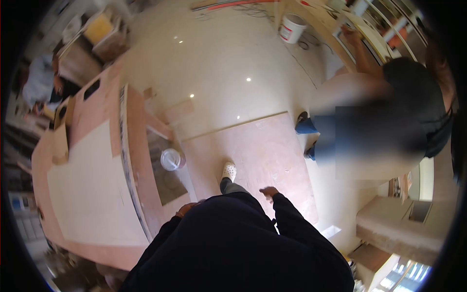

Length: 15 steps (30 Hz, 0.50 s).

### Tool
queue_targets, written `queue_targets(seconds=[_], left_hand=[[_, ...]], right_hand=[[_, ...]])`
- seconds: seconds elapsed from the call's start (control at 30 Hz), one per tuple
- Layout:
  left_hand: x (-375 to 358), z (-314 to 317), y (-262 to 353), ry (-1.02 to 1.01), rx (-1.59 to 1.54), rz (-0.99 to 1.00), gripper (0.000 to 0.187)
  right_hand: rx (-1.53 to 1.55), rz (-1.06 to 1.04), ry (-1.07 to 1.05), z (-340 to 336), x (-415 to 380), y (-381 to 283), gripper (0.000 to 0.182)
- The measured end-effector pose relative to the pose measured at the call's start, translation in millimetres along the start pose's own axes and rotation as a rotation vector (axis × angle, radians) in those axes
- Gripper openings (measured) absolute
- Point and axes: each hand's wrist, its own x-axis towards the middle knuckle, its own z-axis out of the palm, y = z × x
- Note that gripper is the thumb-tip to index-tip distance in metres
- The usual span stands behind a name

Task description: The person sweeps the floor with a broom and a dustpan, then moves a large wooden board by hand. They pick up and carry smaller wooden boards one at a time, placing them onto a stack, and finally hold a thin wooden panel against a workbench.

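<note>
Navy-sleeved right hand (268,193) forward, grip loosely uncurled, empty; left hand (186,209): grip unclear

Beneath and ahead of you, a broad, pinkish-brown board (262,146) lies flat on the floor (214,73), a narrow darker strip along its far edge and a few pale scuffs on its surface. At your left stands a large desk (109,87), pinkish too, with a pale rectangular area covering much of its top; its long edge nearest the board shows dark, uneven streaks.
</note>
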Motion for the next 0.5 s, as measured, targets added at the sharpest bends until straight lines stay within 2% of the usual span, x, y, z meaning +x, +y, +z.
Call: queue_targets(seconds=[0.03, 0.07, 0.13, 0.17, 0.2, 0.27, 0.3, 0.37, 0.4, 0.43, 0.47, 0.5], left_hand=[[-16, -52, 108, 0.229, -0.378, -0.142, 0.036], [20, -99, 142, -0.024, -0.007, -0.556, 0.04], [45, -133, 54, -0.021, 0.537, 0.035, 0.044], [60, -157, 60, 0.102, 0.039, -0.348, 0.042], [75, -181, 63, 0.201, -0.459, -0.737, 0.041], [109, -233, 46, 0.068, -0.496, -0.735, 0.039], [132, -258, 40, -0.03, -0.353, -0.683, 0.038], [186, -300, 21, -0.338, 0.295, -0.272, 0.036], [217, -318, 20, -0.441, 0.516, -0.101, 0.036], [248, -332, 17, -0.521, 0.633, 0.002, 0.035], [280, -343, 22, -0.586, 0.719, 0.085, 0.035], [314, -353, 26, -0.643, 0.788, 0.163, 0.034]], right_hand=[[0.139, 0.006, 0.019, -13, 10, -17, 0.048], [0.281, 0.014, 0.042, -25, 17, -36, 0.045], [0.2, -0.22, 0.172, -44, 21, -60, 0.046], [-0.005, -0.443, 0.334, -53, 23, -70, 0.036], [-0.224, -0.639, 0.494, -57, 26, -82, 0.034], [-0.195, -0.626, 0.576, -67, 26, -106, 0.031], [-0.178, -0.605, 0.611, -71, 23, -114, 0.031], [-0.064, -0.489, 0.706, -77, -3, -119, 0.031], [0.105, -0.345, 0.668, -79, -23, -120, 0.034], [0.276, -0.219, 0.621, -71, -34, -115, 0.039], [0.385, -0.164, 0.76, -47, -23, -97, 0.033], [0.195, -0.176, 0.898, -14, 18, -69, 0.03]])
